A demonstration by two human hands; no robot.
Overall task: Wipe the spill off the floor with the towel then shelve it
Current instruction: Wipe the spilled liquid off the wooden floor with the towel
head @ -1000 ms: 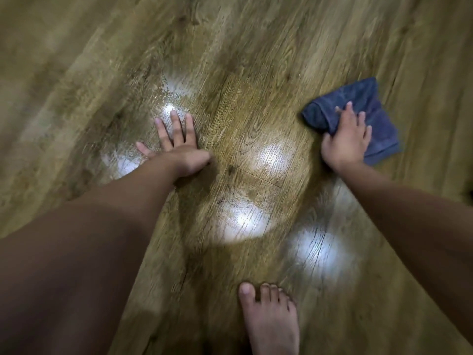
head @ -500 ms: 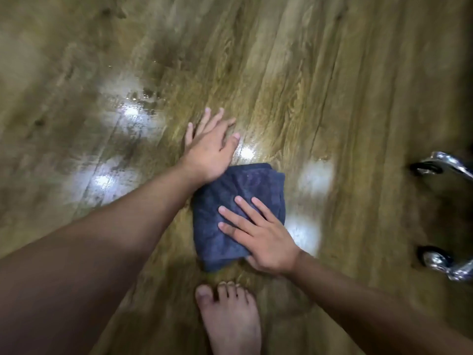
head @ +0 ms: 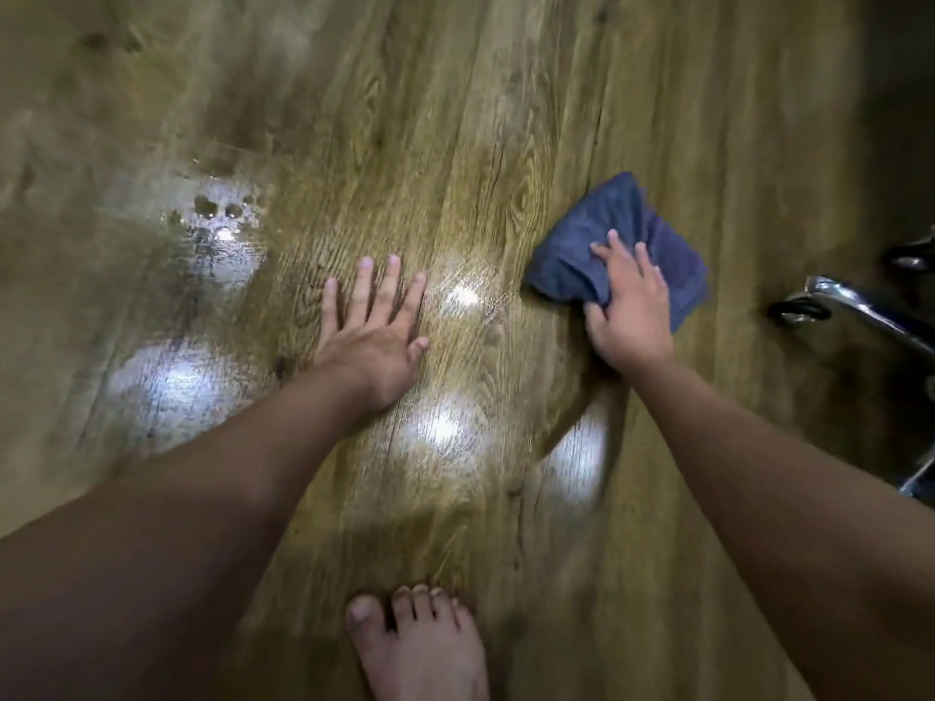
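— Blue, crumpled terry towel point(head: 622, 245) lay on the wood-grain plank floor point(head: 506, 93) at right, bunched under the right hand point(head: 630, 316).

— Left hand point(head: 372, 336), flat and spread, sat nearer the droplets point(head: 217, 215) remaining at far left.

Your floor point(head: 506, 118) is wood-grain plank, glossy where light glares off it and beaded with wet droplets point(head: 217, 212). The towel point(head: 582, 235) looks like soft, matt blue terry cloth. You have shiny chrome metal chair legs point(head: 860, 308) at right.
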